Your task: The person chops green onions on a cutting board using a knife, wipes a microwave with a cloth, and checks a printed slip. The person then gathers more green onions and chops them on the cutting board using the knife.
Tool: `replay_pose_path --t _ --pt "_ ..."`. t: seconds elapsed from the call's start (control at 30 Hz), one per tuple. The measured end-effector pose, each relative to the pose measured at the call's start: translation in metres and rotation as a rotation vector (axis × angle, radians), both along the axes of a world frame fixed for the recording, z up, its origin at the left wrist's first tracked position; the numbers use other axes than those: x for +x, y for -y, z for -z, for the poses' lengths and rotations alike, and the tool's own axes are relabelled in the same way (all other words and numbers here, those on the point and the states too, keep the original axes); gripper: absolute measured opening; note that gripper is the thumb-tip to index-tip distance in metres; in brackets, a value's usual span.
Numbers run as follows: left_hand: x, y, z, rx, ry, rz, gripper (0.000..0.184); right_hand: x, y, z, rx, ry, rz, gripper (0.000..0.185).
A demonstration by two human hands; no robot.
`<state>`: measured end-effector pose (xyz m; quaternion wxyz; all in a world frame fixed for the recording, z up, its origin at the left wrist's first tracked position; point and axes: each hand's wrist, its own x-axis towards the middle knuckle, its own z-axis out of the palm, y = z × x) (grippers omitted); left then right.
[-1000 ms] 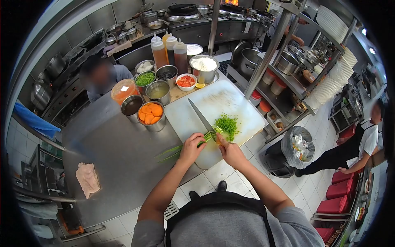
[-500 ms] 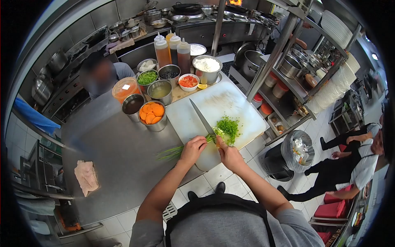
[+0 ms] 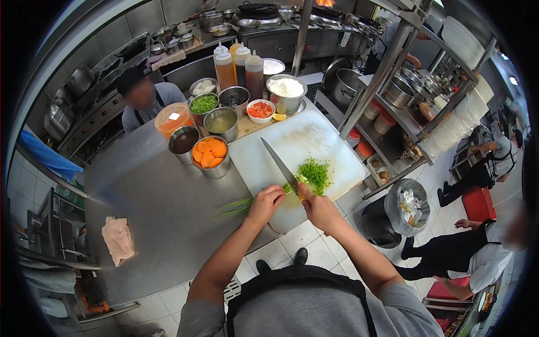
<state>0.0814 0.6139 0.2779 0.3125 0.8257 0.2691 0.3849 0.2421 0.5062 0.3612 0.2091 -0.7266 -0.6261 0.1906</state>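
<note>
My right hand (image 3: 323, 212) is closed round the handle of a long kitchen knife (image 3: 278, 160), whose blade points away over the white cutting board (image 3: 252, 147). With curled fingers, my left hand (image 3: 266, 203) holds a bunch of green onions (image 3: 234, 208) at the board's near left edge. Their long green ends stick out to the left over the steel table, and the cut end lies beside the blade. A pile of chopped green onion (image 3: 314, 175) sits on the board, just right of the knife.
Behind the board stand sauce bottles (image 3: 225, 67), a bowl of flour (image 3: 286, 92) and a pot of carrot slices (image 3: 210, 153). A cloth (image 3: 118, 240) lies on the steel table (image 3: 163, 224). A bin (image 3: 382, 222) is at right. Co-workers stand left and right.
My hands and the knife stay almost in place, with only a slight shift. At the right, the co-workers have moved apart; the one at left has raised their head.
</note>
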Motion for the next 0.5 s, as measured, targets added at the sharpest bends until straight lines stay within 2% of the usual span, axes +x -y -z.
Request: replay_pose_path --t 0.07,0.3,0.37,0.43,0.5 --pt "0.0 0.001 0.0 0.003 0.009 -0.007 0.011 0.0 0.004 0.039 0.114 0.026 -0.001 0.054" --pt "0.001 0.0 0.001 0.0 0.02 -0.005 0.011 -0.002 0.002 -0.005 -0.024 -0.015 -0.004 0.052" --pt "0.0 0.0 0.003 0.009 0.025 -0.006 0.011 -0.007 0.006 0.029 0.046 0.018 0.015 0.053" --pt "0.001 -0.002 0.0 0.019 0.031 -0.002 0.011 -0.011 0.006 0.033 0.094 0.049 0.015 0.054" --pt "-0.004 0.004 0.003 0.006 0.023 0.003 0.011 -0.004 0.004 0.022 0.003 0.019 -0.01 0.055"
